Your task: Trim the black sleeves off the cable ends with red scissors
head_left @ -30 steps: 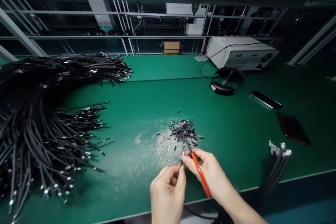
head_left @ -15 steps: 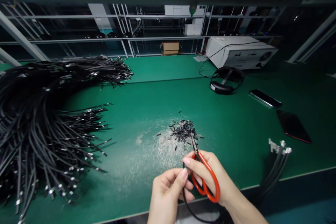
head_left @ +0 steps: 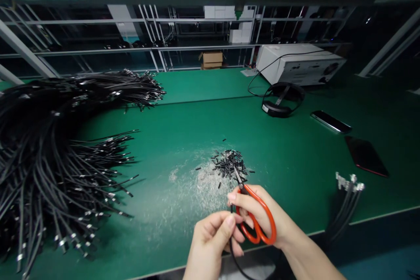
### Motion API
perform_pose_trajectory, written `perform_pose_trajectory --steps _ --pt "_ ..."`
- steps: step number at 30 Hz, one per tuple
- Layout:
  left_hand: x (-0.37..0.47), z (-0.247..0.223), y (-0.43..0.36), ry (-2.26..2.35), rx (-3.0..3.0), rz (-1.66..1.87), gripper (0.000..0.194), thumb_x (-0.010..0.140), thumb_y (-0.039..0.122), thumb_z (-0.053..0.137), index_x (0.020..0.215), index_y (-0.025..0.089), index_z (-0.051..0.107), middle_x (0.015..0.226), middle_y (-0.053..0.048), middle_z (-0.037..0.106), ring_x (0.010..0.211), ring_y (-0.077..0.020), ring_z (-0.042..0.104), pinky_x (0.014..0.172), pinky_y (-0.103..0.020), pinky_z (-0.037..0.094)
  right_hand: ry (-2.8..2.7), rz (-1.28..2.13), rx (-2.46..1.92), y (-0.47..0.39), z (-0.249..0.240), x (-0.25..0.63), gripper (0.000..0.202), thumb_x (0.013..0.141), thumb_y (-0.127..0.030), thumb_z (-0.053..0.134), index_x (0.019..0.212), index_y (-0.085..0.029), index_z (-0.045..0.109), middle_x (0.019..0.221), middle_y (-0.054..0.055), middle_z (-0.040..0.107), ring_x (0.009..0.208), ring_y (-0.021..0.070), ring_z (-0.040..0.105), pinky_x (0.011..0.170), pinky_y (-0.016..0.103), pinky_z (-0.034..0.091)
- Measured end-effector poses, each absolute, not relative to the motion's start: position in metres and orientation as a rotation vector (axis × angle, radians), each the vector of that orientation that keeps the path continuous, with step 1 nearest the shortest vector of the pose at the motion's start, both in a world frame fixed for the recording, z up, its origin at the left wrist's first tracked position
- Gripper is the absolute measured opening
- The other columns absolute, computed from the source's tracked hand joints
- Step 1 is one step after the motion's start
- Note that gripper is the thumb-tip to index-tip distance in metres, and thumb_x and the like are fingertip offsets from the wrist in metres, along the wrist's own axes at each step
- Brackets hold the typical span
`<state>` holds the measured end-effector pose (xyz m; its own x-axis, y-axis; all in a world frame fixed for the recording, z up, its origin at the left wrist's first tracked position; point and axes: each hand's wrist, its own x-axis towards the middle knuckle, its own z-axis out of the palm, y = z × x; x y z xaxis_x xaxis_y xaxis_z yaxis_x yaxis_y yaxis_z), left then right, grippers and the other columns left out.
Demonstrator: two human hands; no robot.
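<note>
My left hand (head_left: 215,238) pinches a black cable (head_left: 233,251) near its end, low in the middle of the view. Beside it on the right, my right hand (head_left: 257,210) holds red-handled scissors (head_left: 269,221), its thumb and forefinger at the cable's tip. The scissor blades point up and left over a pile of short black pieces (head_left: 228,162). Pale fine scraps (head_left: 208,183) are scattered around that pile on the green table (head_left: 177,127). A large heap of black cables (head_left: 49,140) with shiny ends lies at the left.
A small cable bundle (head_left: 348,197) hangs over the table's front edge at the right. Farther back are a dark red-edged phone (head_left: 366,156), another phone (head_left: 330,121), a black headset (head_left: 282,100) and a white metal box (head_left: 300,65). Shelving and a cardboard box (head_left: 211,60) stand behind.
The scissors have tilted slightly left, their tips shifting left and their handles turning. Both hands stay close together, with the left hand slightly farther right.
</note>
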<state>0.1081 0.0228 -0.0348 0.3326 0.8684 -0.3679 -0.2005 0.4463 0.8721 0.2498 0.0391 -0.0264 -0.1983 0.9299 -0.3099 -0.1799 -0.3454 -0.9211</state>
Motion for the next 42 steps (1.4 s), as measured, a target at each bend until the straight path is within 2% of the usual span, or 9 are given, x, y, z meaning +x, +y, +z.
perform_pose_trajectory --steps 5,10,13,18,27,30,32,35,42 --pt "0.109 -0.03 0.02 0.971 0.89 0.862 0.022 0.075 0.033 0.064 0.072 0.013 0.071 0.057 -0.002 0.064 0.041 -0.0066 0.053 0.044 -0.016 0.037 -0.678 2.01 -1.042 0.047 -0.037 0.253 0.031 0.077 -0.031 0.058 0.053 -0.013 0.05 0.037 -0.007 0.039 0.034 0.003 0.031 0.037 0.016 0.024" --pt "0.109 -0.03 0.017 1.101 0.901 0.95 0.019 0.07 0.031 0.069 0.076 0.013 0.071 0.062 -0.004 0.067 0.053 -0.0119 0.059 0.053 -0.021 0.047 -0.486 2.18 -0.984 0.051 -0.036 0.261 0.021 0.076 -0.025 0.059 0.061 -0.01 0.056 0.035 -0.008 0.038 0.03 0.0012 0.027 0.032 0.014 0.016" --pt "0.109 -0.03 0.015 1.143 0.902 1.007 0.03 0.068 0.028 0.071 0.095 0.016 0.066 0.062 -0.001 0.064 0.059 -0.0158 0.061 0.06 -0.027 0.051 -0.451 2.23 -1.011 0.053 -0.035 0.267 0.016 0.075 -0.024 0.06 0.069 -0.009 0.059 0.038 -0.009 0.038 0.03 0.0008 0.028 0.031 0.014 0.015" --pt "0.103 -0.027 0.014 0.99 1.156 0.873 0.041 0.08 0.03 0.059 0.12 0.024 0.054 0.065 0.003 0.055 0.048 -0.0116 0.06 0.052 -0.023 0.046 -0.409 2.426 -1.01 0.059 -0.039 0.273 0.015 0.076 -0.022 0.055 0.07 -0.009 0.059 0.044 -0.009 0.038 0.031 0.0009 0.028 0.03 0.014 0.014" --pt "0.095 -0.028 0.018 0.918 0.979 0.854 0.036 0.078 0.027 0.062 0.113 0.023 0.058 0.065 0.004 0.053 0.044 -0.0078 0.06 0.047 -0.018 0.042 -1.385 1.73 -1.293 0.018 -0.015 0.284 0.028 0.087 -0.046 0.046 0.091 -0.019 0.053 0.054 -0.006 0.046 0.043 0.0077 0.042 0.042 0.018 0.033" --pt "0.097 -0.027 0.017 0.88 0.916 0.872 0.036 0.076 0.026 0.065 0.111 0.023 0.059 0.064 0.004 0.054 0.043 -0.0078 0.06 0.045 -0.017 0.042 -1.777 1.301 -1.466 0.008 -0.009 0.288 0.022 0.083 -0.042 0.055 0.093 -0.022 0.056 0.074 -0.001 0.056 0.065 0.013 0.052 0.059 0.022 0.039" --pt "0.098 -0.026 0.016 0.856 0.901 0.873 0.037 0.075 0.025 0.066 0.112 0.023 0.059 0.065 0.004 0.055 0.044 -0.008 0.061 0.045 -0.016 0.042 -1.995 0.989 -1.542 0.005 -0.008 0.289 0.021 0.081 -0.039 0.059 0.097 -0.025 0.058 0.082 0.0 0.059 0.074 0.0162 0.052 0.066 0.025 0.038" --pt "0.098 -0.026 0.015 0.821 0.884 0.878 0.039 0.075 0.025 0.067 0.113 0.022 0.059 0.065 0.003 0.056 0.044 -0.0078 0.061 0.044 -0.015 0.042 -2.175 0.801 -1.598 0.005 -0.008 0.291 0.022 0.081 -0.041 0.059 0.1 -0.028 0.057 0.074 -0.001 0.059 0.067 0.0159 0.049 0.061 0.025 0.035" --pt "0.1 -0.029 0.016 0.721 0.811 0.875 0.044 0.072 0.025 0.07 0.114 0.02 0.059 0.062 0.004 0.053 0.042 -0.0089 0.059 0.041 -0.018 0.047 -2.332 0.419 -1.568 0.007 -0.01 0.286 0.047 0.066 -0.066 0.057 0.084 -0.023 0.056 0.072 -0.001 0.054 0.065 0.0162 0.045 0.062 0.027 0.03"
